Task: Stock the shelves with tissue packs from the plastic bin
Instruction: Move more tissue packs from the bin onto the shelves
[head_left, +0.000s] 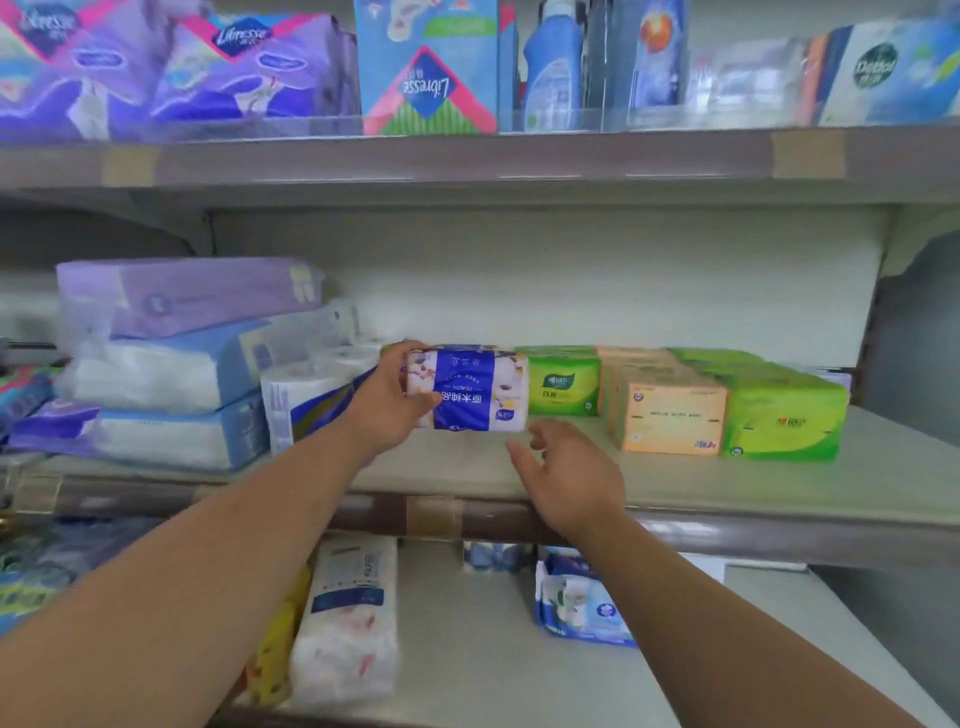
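Note:
My left hand (387, 400) grips the left end of a blue-and-white tissue pack (470, 391), held upside down just above the middle shelf (779, 488). The pack sits beside a green tissue pack (563, 382). My right hand (569, 475) hovers below and in front of the held pack with its fingers spread and nothing in them. Further right on the same shelf stand an orange tissue pack (667, 410) and another green pack (782, 415). The plastic bin is out of view.
Stacked purple and blue tissue bundles (171, 364) and toilet rolls (311, 395) fill the shelf's left side. The top shelf holds Libresse packs (426, 67) and bottles (553, 62). On the lower shelf lie a white pack (348, 618) and a blue pack (576, 597).

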